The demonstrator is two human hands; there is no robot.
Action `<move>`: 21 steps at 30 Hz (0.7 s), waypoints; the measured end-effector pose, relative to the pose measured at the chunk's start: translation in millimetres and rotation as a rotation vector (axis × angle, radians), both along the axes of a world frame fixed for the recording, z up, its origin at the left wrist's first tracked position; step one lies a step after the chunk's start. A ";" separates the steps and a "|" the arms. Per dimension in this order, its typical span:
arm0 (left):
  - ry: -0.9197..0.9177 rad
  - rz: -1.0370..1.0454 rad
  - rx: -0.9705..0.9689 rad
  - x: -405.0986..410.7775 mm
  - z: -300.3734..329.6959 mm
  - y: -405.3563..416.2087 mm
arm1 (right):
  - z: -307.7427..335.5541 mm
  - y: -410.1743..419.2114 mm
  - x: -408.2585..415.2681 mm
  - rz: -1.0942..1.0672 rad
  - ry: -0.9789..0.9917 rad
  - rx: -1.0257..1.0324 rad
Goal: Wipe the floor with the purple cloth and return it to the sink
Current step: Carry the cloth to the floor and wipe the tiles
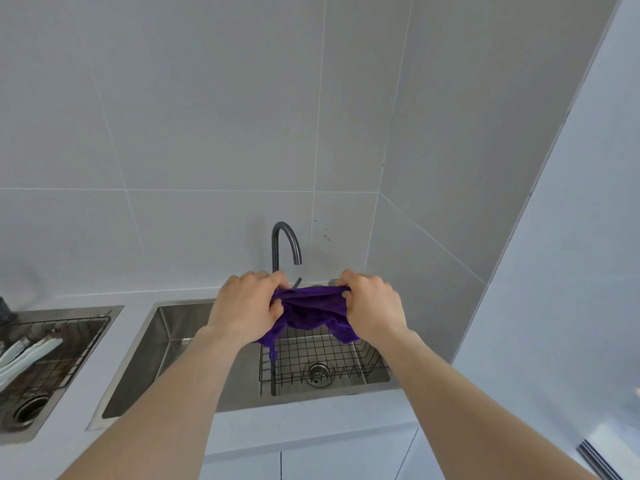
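Two forearms are reaching out over the sink [166,341], both hands gripping the cloth [311,310].

The left hand [247,304] and right hand [372,306] are each clenching an end of the cloth, fingers curled tight into the bunched fabric, which is hanging between them above the rack [322,358], under the tap [285,245]. Whether this is picking up or returning cannot be told; if returning, the next move is probably lowering the cloth and loosening both grips so it settles on the rack.
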State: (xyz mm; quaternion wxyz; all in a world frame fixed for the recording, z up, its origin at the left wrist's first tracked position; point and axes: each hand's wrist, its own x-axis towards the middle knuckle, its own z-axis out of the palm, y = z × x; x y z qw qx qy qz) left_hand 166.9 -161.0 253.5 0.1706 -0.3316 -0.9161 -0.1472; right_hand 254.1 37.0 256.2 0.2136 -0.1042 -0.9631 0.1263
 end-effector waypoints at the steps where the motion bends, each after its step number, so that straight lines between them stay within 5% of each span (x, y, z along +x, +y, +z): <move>1: 0.002 0.000 0.000 4.8 1.0 0.4 | 1.0 1.0 4.9 0.001 0.003 0.002; 12: -0.025 0.025 -0.051 90.5 -9.1 30.4 | -9.5 34.9 88.2 0.009 0.002 -0.008; 21: -0.104 0.074 -0.089 164.8 -77.0 51.3 | -83.0 57.3 149.1 0.069 -0.107 -0.085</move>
